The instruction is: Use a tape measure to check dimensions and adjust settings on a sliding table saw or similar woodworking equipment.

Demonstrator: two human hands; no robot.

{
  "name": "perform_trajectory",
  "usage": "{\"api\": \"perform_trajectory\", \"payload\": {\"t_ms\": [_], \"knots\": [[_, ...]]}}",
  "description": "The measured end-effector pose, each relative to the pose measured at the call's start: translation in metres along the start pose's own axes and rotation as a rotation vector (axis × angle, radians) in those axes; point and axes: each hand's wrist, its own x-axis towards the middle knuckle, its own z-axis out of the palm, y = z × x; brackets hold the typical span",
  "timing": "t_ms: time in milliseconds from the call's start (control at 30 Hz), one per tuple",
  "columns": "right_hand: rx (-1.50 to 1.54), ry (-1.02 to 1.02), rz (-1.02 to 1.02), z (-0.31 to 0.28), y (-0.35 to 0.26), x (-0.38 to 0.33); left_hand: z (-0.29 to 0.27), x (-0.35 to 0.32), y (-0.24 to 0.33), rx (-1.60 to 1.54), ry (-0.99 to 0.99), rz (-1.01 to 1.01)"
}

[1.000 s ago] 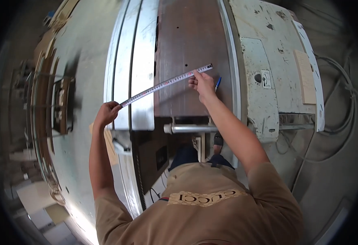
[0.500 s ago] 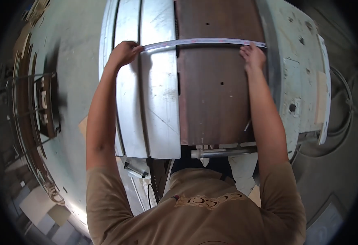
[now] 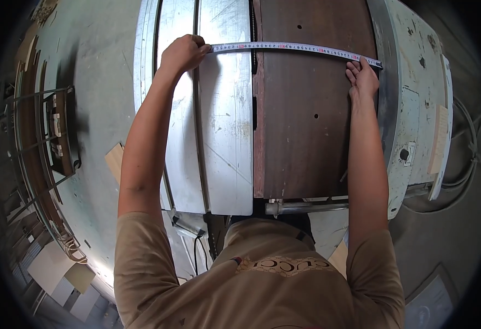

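A white tape measure blade (image 3: 300, 47) with black and red marks stretches across a machine table, bowing slightly and sloping down toward its right end. My left hand (image 3: 184, 54) is closed around the tape's left end, over the silvery metal bed (image 3: 224, 109); its fingers hide whatever case they hold. At the other end my right hand (image 3: 365, 78) grips the blade near its tip, with the thumb and fingers bent against it. That tip reaches the far right edge of the brown board (image 3: 306, 153), by a grey metal rail (image 3: 385, 98).
A metal bar (image 3: 311, 207) runs along the near edge of the board, close to my body. To the right lies a pale worn machine top (image 3: 416, 98) with holes, and looped cables (image 3: 470, 137) beyond it. A rack with wood pieces (image 3: 59, 131) stands at left.
The whole view has shifted, so the table sits farther right. The blade now slopes down to the right and its marks are sharper. Both hands stay on the tape.
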Motion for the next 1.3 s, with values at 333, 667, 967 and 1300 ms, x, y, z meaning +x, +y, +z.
{"api": "perform_trajectory", "payload": {"t_ms": [333,667,967,1300], "knots": [[0.004,-0.003,-0.02,0.011,0.0,0.006,-0.004,0.012,-0.003,-0.003,0.014,0.015],[0.119,-0.083,0.036,-0.017,0.014,-0.007,0.007,-0.055,0.005,-0.25,0.048,-0.078],[-0.373,-0.841,-0.021,-0.055,0.021,-0.206,0.043,-0.305,0.112,-0.805,0.101,-0.141],[-1.035,-1.645,-0.655,-0.239,-0.061,-0.328,0.15,-0.556,0.294,-0.682,0.494,-0.487]]}}
